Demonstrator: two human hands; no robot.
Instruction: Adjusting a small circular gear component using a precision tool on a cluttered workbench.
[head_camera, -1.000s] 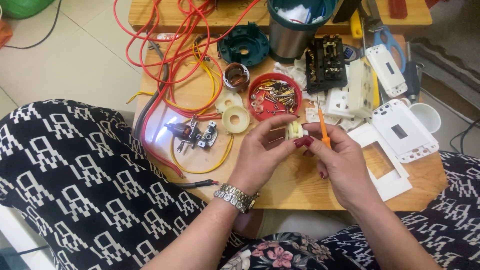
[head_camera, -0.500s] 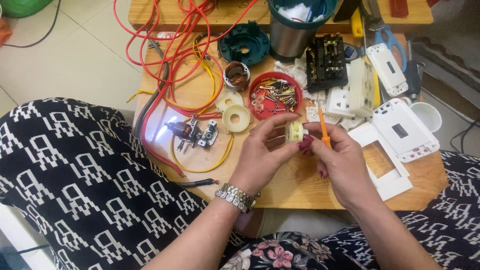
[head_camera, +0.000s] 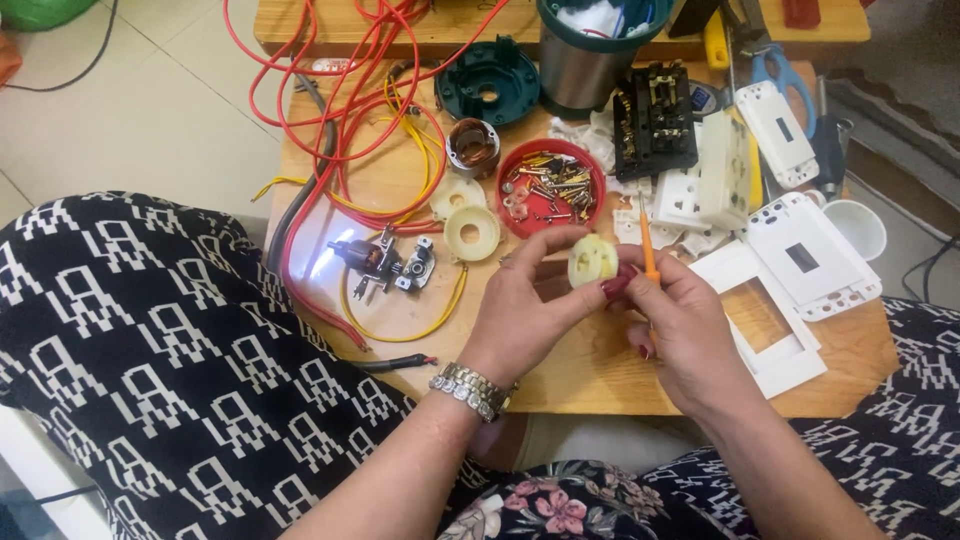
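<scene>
- Two bare hands meet just in front of the red dish (head_camera: 550, 188) of brass screws: the left hand (head_camera: 525, 305) pinches a small cream plastic disc part (head_camera: 592, 261) between thumb and fingertips, and the right hand (head_camera: 685, 335) is closed around a thin orange screwdriver (head_camera: 646, 243), its thumb touching the part.
- To do this well, I judge the disc wants a firm pinch at its rim, the face tilted to the eye, and the driver tip kept square to whatever it addresses; a slip would likely jab a fingertip.
- Left of the red dish lie a similar cream ring (head_camera: 471, 232), a copper-wound coil (head_camera: 472, 147) and a small motor armature (head_camera: 378, 262), amid loops of red wire (head_camera: 345, 110) and yellow wire.
- Right of the dish sit a black switch block (head_camera: 655, 120) and white socket plates (head_camera: 810, 255).
- Everything rests on a low wooden table (head_camera: 590, 370); pale floor tiles show beyond its left edge, and patterned black-and-white cloth covers the person's knees.
</scene>
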